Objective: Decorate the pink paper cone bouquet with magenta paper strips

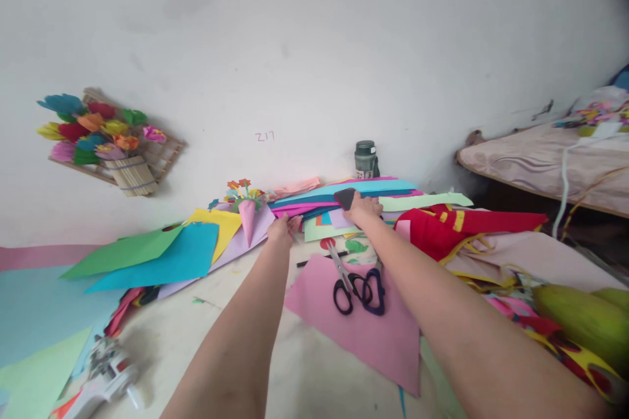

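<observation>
My left hand (284, 228) reaches to the front edge of the stacked coloured paper, beside magenta sheets (289, 208); its fingers look apart, with nothing plainly held. My right hand (364, 209) is closed at the right end of a dark, flat, phone-like object (344, 198) over the stack. A pink paper cone with small paper flowers (248, 216) is left of my left hand. Between my forearms, dark-handled scissors (351, 285) lie on a pink sheet (354, 334), near a black pen (312, 262) and green paper cutouts (356, 246).
A dark bottle (366, 158) stands against the wall. Green (128, 252) and blue sheets (167, 262) spread leftward; a white glue gun (111, 380) lies front left. Red cloth (432, 232) and green fruit (580, 321) are at right. Paper flowers (103, 134) hang on the wall.
</observation>
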`<action>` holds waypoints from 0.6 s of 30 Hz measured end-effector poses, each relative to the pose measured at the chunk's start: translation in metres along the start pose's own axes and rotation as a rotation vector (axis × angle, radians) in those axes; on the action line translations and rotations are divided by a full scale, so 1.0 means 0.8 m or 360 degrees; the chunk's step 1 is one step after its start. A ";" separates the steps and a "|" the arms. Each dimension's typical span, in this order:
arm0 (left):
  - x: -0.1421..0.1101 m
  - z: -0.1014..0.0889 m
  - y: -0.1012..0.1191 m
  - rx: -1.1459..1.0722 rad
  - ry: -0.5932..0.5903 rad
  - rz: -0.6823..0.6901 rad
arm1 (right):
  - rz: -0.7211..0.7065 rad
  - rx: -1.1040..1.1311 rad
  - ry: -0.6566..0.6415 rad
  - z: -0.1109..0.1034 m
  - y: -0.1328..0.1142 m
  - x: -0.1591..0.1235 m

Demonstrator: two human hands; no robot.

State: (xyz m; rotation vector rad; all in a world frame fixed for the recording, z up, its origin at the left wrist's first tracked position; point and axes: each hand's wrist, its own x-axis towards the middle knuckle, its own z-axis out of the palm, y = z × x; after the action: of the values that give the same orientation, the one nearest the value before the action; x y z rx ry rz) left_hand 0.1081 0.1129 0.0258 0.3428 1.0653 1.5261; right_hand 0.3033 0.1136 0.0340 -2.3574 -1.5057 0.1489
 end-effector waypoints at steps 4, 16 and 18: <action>0.001 -0.001 -0.001 -0.0073 -0.0035 0.0074 | -0.0006 -0.0008 0.0036 0.000 0.000 -0.001; 0.005 -0.022 -0.007 0.0005 -0.0473 0.0207 | 0.0021 0.0004 0.0068 -0.003 -0.001 -0.007; 0.006 -0.020 -0.003 -0.0047 -0.0493 0.0182 | 0.0020 0.0013 0.0072 -0.003 -0.001 -0.007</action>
State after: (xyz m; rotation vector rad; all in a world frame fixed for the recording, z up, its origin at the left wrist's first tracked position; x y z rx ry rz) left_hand 0.0967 0.1105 0.0138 0.6071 0.7898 1.5282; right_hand 0.3008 0.1084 0.0359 -2.3482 -1.4672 0.1033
